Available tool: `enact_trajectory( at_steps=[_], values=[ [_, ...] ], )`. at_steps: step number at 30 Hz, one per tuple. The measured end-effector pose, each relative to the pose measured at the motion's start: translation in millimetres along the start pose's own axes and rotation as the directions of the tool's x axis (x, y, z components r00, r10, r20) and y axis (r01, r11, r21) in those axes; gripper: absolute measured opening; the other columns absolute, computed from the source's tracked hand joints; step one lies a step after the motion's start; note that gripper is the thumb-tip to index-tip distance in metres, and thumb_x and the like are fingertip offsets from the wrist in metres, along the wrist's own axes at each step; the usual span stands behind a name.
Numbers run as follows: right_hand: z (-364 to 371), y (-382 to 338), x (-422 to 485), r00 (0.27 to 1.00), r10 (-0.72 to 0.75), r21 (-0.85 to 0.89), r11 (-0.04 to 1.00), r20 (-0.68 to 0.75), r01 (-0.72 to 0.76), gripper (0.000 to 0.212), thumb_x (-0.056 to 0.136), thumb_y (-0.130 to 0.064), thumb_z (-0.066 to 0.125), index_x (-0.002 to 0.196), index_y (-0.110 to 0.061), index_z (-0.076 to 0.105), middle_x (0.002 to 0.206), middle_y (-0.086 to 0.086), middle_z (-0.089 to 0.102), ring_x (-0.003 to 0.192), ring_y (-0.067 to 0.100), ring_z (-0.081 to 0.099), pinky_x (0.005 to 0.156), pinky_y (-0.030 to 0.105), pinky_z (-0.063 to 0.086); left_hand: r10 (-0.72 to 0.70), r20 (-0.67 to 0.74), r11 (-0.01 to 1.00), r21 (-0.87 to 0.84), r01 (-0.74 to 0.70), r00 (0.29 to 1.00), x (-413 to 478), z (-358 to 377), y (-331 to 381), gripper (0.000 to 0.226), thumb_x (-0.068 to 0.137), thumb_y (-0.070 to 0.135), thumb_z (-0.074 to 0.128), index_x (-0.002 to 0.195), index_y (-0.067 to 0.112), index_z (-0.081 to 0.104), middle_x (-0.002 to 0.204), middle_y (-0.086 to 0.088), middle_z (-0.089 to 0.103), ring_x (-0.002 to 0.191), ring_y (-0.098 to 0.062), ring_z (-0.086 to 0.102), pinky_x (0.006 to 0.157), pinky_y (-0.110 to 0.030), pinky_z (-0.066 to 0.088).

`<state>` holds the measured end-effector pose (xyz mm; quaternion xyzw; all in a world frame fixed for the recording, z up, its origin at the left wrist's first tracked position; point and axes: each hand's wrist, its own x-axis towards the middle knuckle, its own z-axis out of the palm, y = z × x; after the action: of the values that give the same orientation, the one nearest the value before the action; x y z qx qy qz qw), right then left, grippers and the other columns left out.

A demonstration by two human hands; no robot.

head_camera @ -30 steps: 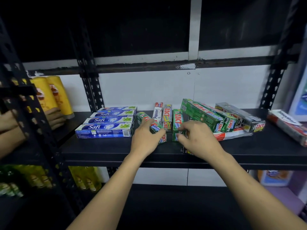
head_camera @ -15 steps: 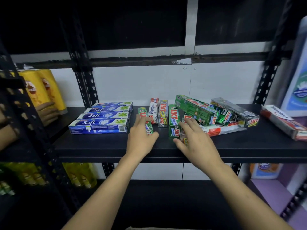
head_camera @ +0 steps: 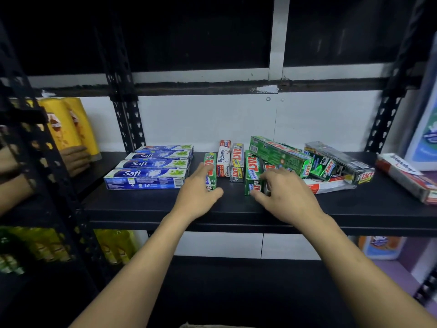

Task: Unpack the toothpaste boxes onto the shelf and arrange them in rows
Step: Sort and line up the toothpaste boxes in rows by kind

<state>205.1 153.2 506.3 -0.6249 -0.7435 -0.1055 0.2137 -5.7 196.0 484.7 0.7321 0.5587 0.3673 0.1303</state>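
On the black shelf, several blue Safi boxes lie stacked sideways at the left. My left hand touches a small green Zact box that points straight back; my fingers lie along its left side and my thumb is at its near end. A Pepsodent box and a silver Zact box stand just to its right. My right hand pinches the near end of a box mostly hidden under it, beside another green Zact box. Longer green and silver boxes lie piled crookedly behind.
A red-and-white Pepsodent box lies alone at the shelf's right end. Yellow bottles stand on the neighbouring shelf at left, where another person's hand rests. A large blue-and-white bottle stands at far right. Black perforated uprights frame the bay.
My left hand has turned the small green box from a slant to straight, beside the Pepsodent box. My right hand has stayed on the middle boxes, its fingers now bent.
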Motion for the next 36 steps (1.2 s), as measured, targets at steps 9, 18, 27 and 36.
enact_trajectory(
  at_steps=[9,18,27,36],
  values=[
    [4.9,-22.0,60.8,0.985,-0.049,0.115,0.993,0.165,0.030,0.049,0.096,-0.046,0.051,0.140,-0.024,0.050,0.129,0.012,0.062,0.119,0.031,0.056,0.092,0.041,0.051,-0.027,-0.066,0.998,-0.063,0.022,0.997,-3.8,3.7,-8.2,0.069,0.085,0.023,0.069,0.149,0.023,0.042,0.160,0.004,0.030,0.141,-0.012,0.036,0.101,-0.015,0.026],
    [41.7,-44.3,110.6,0.915,-0.140,-0.013,0.988,0.378,0.157,0.055,0.103,-0.039,0.036,0.155,-0.027,0.021,0.160,0.003,0.028,0.145,0.031,0.028,0.117,0.050,0.025,-0.035,-0.088,0.991,-0.132,0.023,0.995,-5.7,-2.4,-10.8,0.068,0.083,0.018,0.070,0.147,0.019,0.046,0.154,0.005,0.040,0.132,-0.005,0.040,0.090,0.000,0.023],
    [42.4,-37.4,101.5,0.896,-0.159,-0.123,0.966,0.415,0.228,0.041,0.101,-0.035,0.037,0.140,-0.028,0.047,0.155,-0.003,0.036,0.146,0.029,0.022,0.118,0.056,0.004,-0.064,-0.180,0.980,-0.198,0.028,0.982,-7.6,-2.4,-14.7,0.063,0.082,0.026,0.076,0.140,0.016,0.053,0.148,0.004,0.048,0.119,0.000,0.045,0.088,0.004,0.029],
    [45.7,-48.7,113.6,0.905,-0.124,-0.084,0.981,0.406,0.172,0.067,0.101,-0.032,0.038,0.157,-0.023,0.004,0.165,0.001,0.008,0.151,0.032,0.004,0.119,0.059,0.004,-0.130,-0.134,0.928,-0.366,0.073,0.982,-12.2,-9.7,-15.2,0.048,0.084,0.023,0.069,0.131,0.025,0.061,0.127,0.018,0.056,0.085,0.022,0.052,0.069,0.005,0.037]
  ],
)
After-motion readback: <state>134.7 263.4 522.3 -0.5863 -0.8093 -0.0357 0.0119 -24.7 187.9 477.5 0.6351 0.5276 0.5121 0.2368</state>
